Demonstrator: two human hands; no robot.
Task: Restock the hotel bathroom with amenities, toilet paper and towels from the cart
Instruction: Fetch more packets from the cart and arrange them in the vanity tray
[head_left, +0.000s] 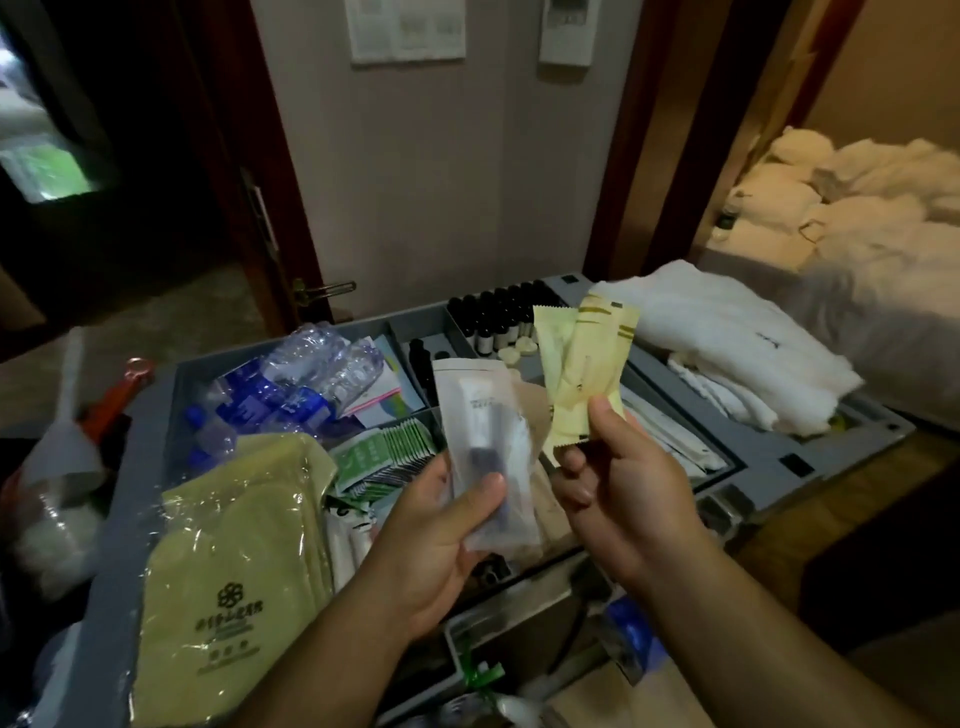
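Amenity packets are in both hands, held up just above the cart. The left hand (436, 525) grips a frosted packet (488, 452) with a small tube and something dark inside, thumb across its front. The right hand (618, 488) pinches a fan of pale yellow sachets (582, 364) by their lower ends. Beneath them the cart (769, 467) carries green sachets (389, 452) in a row, small dark bottles (498, 317) at the far side, water bottles (301, 374) on the left and white towels (727, 353) on the right. To me this looks like the picking step, gathering small items for the bathroom. The next move likely calls for passing both lots into one hand, freeing the other for towels. I can't pick out any toilet paper.
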